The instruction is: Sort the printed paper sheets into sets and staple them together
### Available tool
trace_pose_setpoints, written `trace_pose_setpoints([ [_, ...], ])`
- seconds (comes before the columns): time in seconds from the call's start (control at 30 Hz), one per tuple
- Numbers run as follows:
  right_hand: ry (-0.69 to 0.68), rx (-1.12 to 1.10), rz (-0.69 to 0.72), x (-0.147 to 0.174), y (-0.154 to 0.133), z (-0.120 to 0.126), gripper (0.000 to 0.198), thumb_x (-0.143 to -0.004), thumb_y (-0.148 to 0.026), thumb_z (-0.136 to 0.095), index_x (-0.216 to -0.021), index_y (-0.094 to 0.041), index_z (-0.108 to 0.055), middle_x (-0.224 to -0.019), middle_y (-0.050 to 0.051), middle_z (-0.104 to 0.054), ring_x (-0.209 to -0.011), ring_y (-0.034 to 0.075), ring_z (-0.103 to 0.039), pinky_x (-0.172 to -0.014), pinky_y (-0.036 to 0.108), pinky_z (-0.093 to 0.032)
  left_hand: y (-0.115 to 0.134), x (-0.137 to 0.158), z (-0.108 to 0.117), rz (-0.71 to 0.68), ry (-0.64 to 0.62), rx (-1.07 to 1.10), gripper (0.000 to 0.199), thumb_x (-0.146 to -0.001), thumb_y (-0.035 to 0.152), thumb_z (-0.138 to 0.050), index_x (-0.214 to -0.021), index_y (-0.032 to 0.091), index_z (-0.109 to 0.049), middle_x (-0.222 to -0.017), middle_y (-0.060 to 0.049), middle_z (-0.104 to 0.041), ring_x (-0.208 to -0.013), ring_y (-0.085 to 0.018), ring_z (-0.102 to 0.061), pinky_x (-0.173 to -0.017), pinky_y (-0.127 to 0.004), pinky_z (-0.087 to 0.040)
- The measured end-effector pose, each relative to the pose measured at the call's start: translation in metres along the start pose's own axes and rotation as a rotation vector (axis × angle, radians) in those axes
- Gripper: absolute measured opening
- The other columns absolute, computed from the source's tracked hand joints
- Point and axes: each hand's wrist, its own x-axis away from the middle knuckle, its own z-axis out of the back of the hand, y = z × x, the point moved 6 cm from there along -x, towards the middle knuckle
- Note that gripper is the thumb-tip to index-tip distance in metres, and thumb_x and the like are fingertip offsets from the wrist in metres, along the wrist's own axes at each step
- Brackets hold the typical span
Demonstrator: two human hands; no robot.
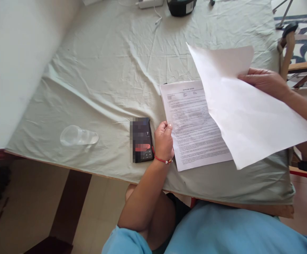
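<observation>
A stack of printed paper sheets (192, 123) lies on the cloth-covered table (97, 81), its small text too fine to read. My left hand (164, 140), a red string bracelet at its wrist, is closed on the stack's left edge. Raised over the stack's right side is a white sheet of paper (238, 109), bent and with its blank face showing. My right hand (265, 82) pinches this sheet near its upper right edge; the thumb shows and the other fingers are partly hidden. Just left of my left hand rests a smartphone (142, 141) with its screen lit and partly blurred.
A clear plastic cup (78, 135) lies on its side at the table's left. At the far edge are a black object (181, 7) and a white power strip (150, 3) with a cable. A wooden chair (288, 53) stands right of the table, and a white wall (18, 63) is at left.
</observation>
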Motion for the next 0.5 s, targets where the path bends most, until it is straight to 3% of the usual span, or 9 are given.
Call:
trace_pose_setpoints([
  [0.23, 0.035, -0.017, -0.002, 0.0, -0.0023, 0.0013, 0.022, -0.092, -0.007, -0.069, -0.101, -0.021, -0.084, -0.1, 0.005, -0.08, -0.07, 0.008, -0.072, -0.078, 0.026, -0.063, 0.0008, 0.0005, 0.0004, 0.0, 0.008, -0.005, 0.007, -0.089, 0.025, -0.061, -0.092, 0.019, -0.065, -0.087, -0.004, -0.072, -0.091, -0.021, -0.071, -0.093, -0.035, -0.054],
  [0.5, 0.029, -0.044, 0.036, -0.001, -0.0037, 0.0014, 0.023, -0.089, -0.004, -0.069, -0.096, -0.02, -0.085, -0.085, 0.001, -0.078, -0.07, 0.009, -0.072, -0.077, 0.027, -0.062, 0.0005, -0.0004, 0.0001, -0.004, 0.004, -0.001, 0.006, -0.089, 0.024, -0.061, -0.091, 0.02, -0.065, -0.086, -0.003, -0.072, -0.089, -0.02, -0.07, -0.09, -0.034, -0.054],
])
